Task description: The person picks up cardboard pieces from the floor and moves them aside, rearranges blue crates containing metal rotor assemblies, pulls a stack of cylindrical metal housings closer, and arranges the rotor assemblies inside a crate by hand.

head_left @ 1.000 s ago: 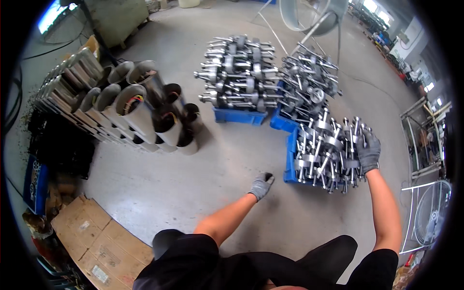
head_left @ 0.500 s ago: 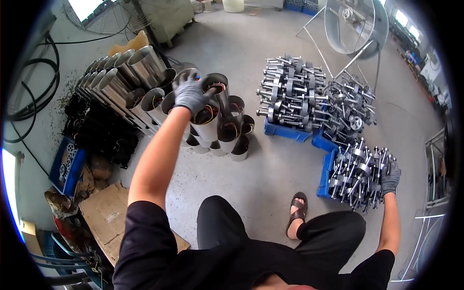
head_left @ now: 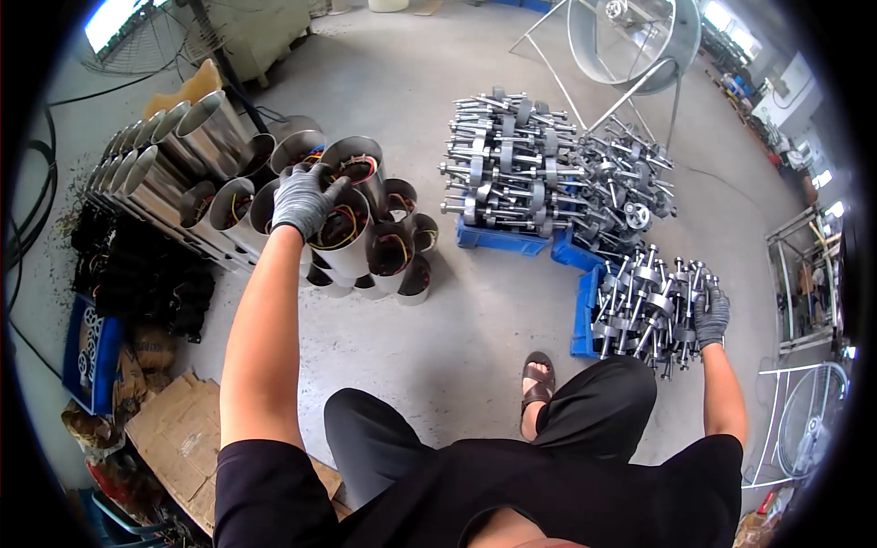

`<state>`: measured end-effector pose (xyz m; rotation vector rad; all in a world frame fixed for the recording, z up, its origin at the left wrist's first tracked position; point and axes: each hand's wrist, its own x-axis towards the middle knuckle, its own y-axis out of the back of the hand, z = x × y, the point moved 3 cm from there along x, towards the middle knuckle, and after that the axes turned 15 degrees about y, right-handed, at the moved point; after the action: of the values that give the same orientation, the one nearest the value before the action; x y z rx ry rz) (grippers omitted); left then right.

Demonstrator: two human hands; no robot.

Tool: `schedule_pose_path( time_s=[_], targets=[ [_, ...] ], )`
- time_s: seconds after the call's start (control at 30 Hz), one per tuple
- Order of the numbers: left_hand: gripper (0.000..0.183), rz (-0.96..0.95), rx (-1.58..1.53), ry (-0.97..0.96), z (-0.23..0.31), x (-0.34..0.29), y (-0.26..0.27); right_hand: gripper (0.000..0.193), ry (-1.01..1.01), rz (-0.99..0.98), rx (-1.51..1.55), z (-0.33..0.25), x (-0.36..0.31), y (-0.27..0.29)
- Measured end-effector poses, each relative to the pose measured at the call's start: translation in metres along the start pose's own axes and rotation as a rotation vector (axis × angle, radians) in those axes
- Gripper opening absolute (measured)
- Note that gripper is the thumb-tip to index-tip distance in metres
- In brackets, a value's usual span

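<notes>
My left hand (head_left: 306,201), in a grey glove, rests over the rims of upright metal tubes, with its thumb apart from the fingers. The nearest metal tube (head_left: 340,239), with dark windings and coloured wires inside, stands just below and right of the thumb. Another tube (head_left: 356,155) with red wires stands beyond it. Far to the right, my right hand (head_left: 712,317), gloved the same way, curls over the right edge of a pile of rotors on shafts (head_left: 653,306). Its fingers close around a rotor's shaft, partly hidden by the glove.
More rotors (head_left: 507,164) are stacked over a blue crate (head_left: 502,239). Empty-looking steel tubes (head_left: 215,132) lean at the left, near black parts (head_left: 146,269). Flattened cardboard (head_left: 183,447) lies at the lower left. A large drum fan (head_left: 630,46) stands at the back.
The view has swung, so the surroundings sit further left in it. My left hand's spread fingers have drawn closer together over the tubes. My right hand stays at the rotor pile.
</notes>
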<state>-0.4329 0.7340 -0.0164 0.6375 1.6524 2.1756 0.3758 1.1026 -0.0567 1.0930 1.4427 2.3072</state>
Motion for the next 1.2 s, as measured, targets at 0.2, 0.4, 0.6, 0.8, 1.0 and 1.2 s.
schedule_pose_path(
  time_s=[0.2,0.4,0.6,0.8,1.0,1.2],
  targets=[
    [0.054,-0.064,-0.044,-0.009,-0.003,0.006,-0.008,0.041,-0.047,-0.023,-0.009,0.002,-0.006,0.000],
    [0.047,-0.062,-0.132,-0.053,-0.019,0.021,-0.026,0.037,0.037,0.092,-0.086,-0.007,-0.003,0.006],
    [0.042,-0.021,-0.186,-0.085,-0.016,0.020,-0.030,0.041,-0.029,0.062,-0.036,0.001,-0.007,0.002],
    [0.038,0.014,-0.224,-0.131,-0.015,0.016,-0.030,0.042,-0.111,-0.026,-0.099,0.001,-0.006,0.003],
    [0.039,-0.035,-0.249,-0.105,-0.018,0.019,-0.033,0.036,-0.121,0.067,0.061,-0.008,0.003,0.013],
    [0.036,-0.038,-0.289,-0.120,-0.019,0.018,-0.034,0.039,-0.135,-0.057,0.023,-0.012,0.008,0.023]
  ],
)
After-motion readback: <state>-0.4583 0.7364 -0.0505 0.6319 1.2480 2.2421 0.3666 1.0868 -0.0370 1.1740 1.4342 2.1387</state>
